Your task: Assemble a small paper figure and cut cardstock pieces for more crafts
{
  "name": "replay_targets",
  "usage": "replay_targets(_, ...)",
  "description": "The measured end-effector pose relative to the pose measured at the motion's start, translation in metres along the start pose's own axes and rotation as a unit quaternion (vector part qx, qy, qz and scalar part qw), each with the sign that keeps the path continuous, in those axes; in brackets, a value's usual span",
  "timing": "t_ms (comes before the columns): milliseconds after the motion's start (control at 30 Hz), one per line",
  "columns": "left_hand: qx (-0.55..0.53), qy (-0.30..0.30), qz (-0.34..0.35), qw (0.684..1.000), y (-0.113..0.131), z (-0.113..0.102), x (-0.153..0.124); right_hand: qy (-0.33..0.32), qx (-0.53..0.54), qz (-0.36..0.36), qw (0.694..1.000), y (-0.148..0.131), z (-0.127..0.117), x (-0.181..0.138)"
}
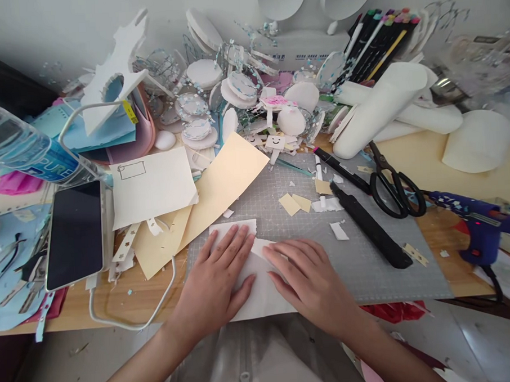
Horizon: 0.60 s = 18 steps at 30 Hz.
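Note:
A sheet of white paper lies at the front edge of the grey cutting mat, with a slit or seam running up between my hands. My left hand rests flat on its left part, fingers stretched out and slightly spread. On the right part lies my right hand, its fingers loosely bent and their tips on the paper near the seam. Whether anything small sits under the right fingers is hidden. Cream paper scraps lie on the mat beyond my hands.
To the right are a black utility knife, black scissors, a marker and a blue glue gun. A phone with a white cable and a water bottle stand left. White paper discs crowd the back.

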<state>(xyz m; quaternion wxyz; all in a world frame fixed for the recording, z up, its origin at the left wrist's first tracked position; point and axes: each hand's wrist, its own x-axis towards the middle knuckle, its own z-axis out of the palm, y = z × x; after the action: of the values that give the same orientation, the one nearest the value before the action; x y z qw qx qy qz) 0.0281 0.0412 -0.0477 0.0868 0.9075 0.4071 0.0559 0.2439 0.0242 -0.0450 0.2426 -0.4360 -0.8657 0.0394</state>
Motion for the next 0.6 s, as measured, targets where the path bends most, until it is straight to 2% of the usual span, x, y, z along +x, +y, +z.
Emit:
replay_targets(200, 0.003, -0.001, 0.002, 1.000, 0.000, -0.001, -0.001, 0.012, 0.010, 0.028, 0.999, 0.002, 0.006, 0.010)
replay_targets(600, -0.005, -0.002, -0.003, 1.000, 0.001, -0.001, 0.000, 0.026, 0.038, 0.050, 0.998, 0.001, 0.007, -0.003)
